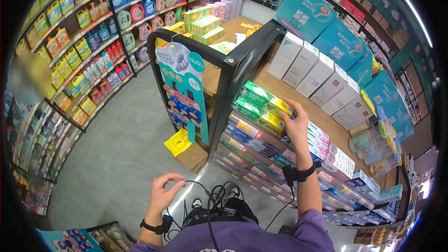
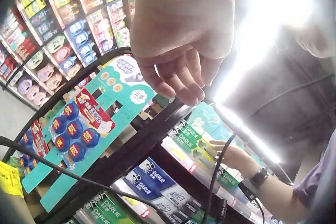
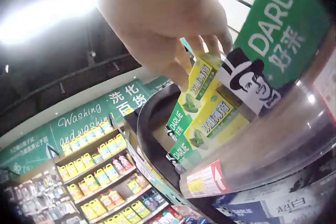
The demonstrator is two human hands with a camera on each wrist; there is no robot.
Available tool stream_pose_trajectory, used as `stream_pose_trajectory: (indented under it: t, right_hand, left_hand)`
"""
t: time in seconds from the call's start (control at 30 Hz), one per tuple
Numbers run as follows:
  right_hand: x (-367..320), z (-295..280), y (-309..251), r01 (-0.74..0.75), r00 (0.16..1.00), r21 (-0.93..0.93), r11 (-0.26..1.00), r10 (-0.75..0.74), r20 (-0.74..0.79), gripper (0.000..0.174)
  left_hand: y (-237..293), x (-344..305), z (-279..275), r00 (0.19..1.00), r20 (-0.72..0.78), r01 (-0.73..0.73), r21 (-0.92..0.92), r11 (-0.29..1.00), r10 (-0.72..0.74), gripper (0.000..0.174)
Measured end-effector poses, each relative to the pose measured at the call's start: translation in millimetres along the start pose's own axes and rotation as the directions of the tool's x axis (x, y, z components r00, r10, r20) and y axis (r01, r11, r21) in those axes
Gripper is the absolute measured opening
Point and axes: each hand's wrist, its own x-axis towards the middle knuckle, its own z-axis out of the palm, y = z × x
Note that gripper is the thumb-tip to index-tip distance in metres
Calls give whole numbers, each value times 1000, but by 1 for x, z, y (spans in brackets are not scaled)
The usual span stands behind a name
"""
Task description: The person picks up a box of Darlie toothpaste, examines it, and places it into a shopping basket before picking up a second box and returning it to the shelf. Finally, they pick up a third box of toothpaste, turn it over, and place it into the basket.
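Two green and yellow Darlie toothpaste boxes (image 1: 263, 107) lie side by side on the top shelf, at its end by the black frame. My right hand (image 1: 296, 123) grips the right end of the back box, thumb on the near side and fingers over the far side; the right wrist view has this hand (image 3: 168, 24) above the yellow ends of the boxes (image 3: 210, 124). In mid-air, away from the shelf, my left hand (image 1: 163, 193) hangs loosely curled and holds nothing. The left wrist view also has that hand (image 2: 184, 40), with relaxed fingers.
White boxes (image 1: 315, 74) stand in a row behind the toothpaste. A teal display card (image 1: 186, 93) hangs on the black frame (image 1: 221, 65). Lower shelves hold more toothpaste. A yellow packet (image 1: 178, 143) lies on a cardboard box (image 1: 192, 159). Black cables hang between my arms.
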Motion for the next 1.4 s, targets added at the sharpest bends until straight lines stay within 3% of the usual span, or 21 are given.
stream_pose_trajectory:
  t: [0.1,0.2,0.3,0.47,0.53,0.7,0.8,0.93,1.07,1.2,1.3,1.4]
  right_hand:
    - [-12,-11,-28,120,990,-132,984,-128,-52,40]
    - [-35,-31,-45,104,992,-102,989,-111,-65,39]
    - [-80,-53,-39,41,991,-101,994,-54,-126,38]
    - [-190,-95,-27,-217,960,-122,969,189,-205,33]
    - [-240,-112,-24,-392,897,-75,917,363,-251,32]
    - [-366,-170,-14,-578,771,-50,815,525,-361,30]
    - [-451,-196,-2,-739,624,-43,672,659,-420,31]
    - [-559,-208,36,-861,471,-75,503,732,-492,32]
    - [-651,-218,60,-970,172,89,228,894,-414,36]
    - [-775,-220,107,-959,189,126,254,904,-383,39]
    - [-839,-244,120,-984,105,108,144,946,-306,38]
    - [-893,-276,135,-989,76,101,107,958,-276,38]
  left_hand:
    - [0,1,1,1000,18,2,-15,1000,-2,11]
    - [4,2,1,998,63,7,-28,1000,-5,11]
    - [2,5,3,996,90,-6,-43,999,10,11]
    - [-10,17,16,953,300,59,-58,997,-39,10]
    - [-16,22,31,918,394,96,-84,992,-55,10]
    - [-19,38,95,782,623,137,-132,982,-25,10]
    - [-3,31,137,705,710,130,-136,982,5,10]
    - [12,3,189,606,795,147,-139,979,22,9]
    - [14,-39,241,520,854,175,-98,980,-7,10]
    - [19,-89,305,452,891,138,-29,990,-37,10]
    - [26,-130,355,401,915,145,-14,989,-46,9]
    - [41,-175,406,402,911,137,43,990,-95,9]
